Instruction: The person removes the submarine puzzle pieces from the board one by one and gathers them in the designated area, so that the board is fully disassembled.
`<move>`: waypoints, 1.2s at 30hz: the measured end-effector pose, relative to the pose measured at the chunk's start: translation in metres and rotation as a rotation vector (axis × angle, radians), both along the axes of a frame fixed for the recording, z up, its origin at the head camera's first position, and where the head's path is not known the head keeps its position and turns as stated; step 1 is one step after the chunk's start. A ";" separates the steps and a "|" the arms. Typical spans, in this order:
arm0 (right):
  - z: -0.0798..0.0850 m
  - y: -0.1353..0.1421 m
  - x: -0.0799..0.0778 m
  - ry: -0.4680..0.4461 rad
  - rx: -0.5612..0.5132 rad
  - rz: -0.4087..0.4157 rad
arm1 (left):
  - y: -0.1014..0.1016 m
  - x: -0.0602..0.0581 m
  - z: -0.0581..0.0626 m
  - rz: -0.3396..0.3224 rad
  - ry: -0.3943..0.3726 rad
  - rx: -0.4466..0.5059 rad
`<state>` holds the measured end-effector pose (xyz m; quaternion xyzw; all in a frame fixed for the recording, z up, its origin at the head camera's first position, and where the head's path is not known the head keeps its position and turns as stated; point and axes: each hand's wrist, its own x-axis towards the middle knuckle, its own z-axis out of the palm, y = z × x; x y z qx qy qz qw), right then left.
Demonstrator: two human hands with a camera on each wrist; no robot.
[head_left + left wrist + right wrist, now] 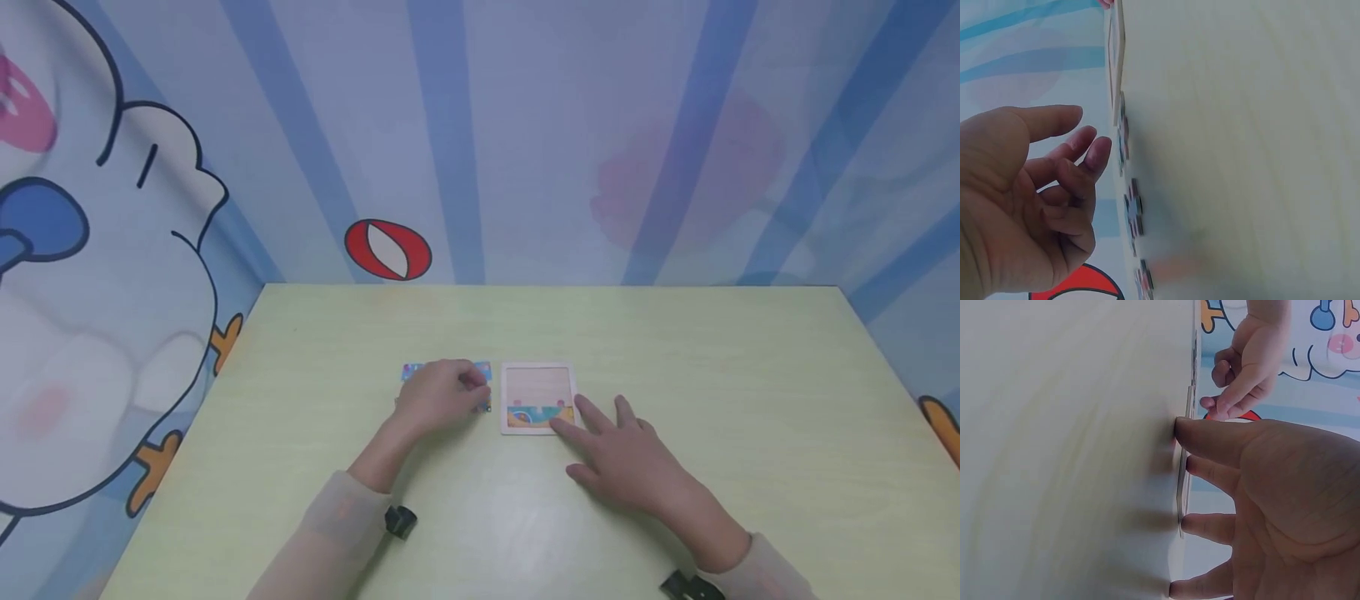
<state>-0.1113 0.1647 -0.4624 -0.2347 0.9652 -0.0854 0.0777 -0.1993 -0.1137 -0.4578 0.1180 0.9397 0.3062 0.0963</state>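
Note:
A square puzzle tray (pixel 504 400) with a pale rim lies mid-table. Colourful puzzle pieces (pixel 537 414) fill its lower strip, and its upper part shows a bare pinkish base. My right hand (pixel 630 462) spreads its fingers at the tray's lower right, with fingertips on its edge and on the table. Over loose puzzle pieces (pixel 412 370) left of the tray hovers my left hand (pixel 442 396), partly hiding them. In the left wrist view its fingers are loosely bent, thumb apart from them, with nothing between; the loose puzzle pieces (pixel 1134 212) appear edge-on beside it.
The pale wooden table (pixel 712 358) extends around the tray on all sides. Behind it stands a blue striped backdrop (pixel 517 142) with a printed red and white ball (pixel 388 250) and a large cartoon figure on the left. A small black device (pixel 401 522) sits at the left wrist.

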 end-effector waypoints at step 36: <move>0.003 -0.015 -0.006 -0.009 0.010 -0.012 | 0.038 0.010 -0.008 -0.108 -0.078 -0.075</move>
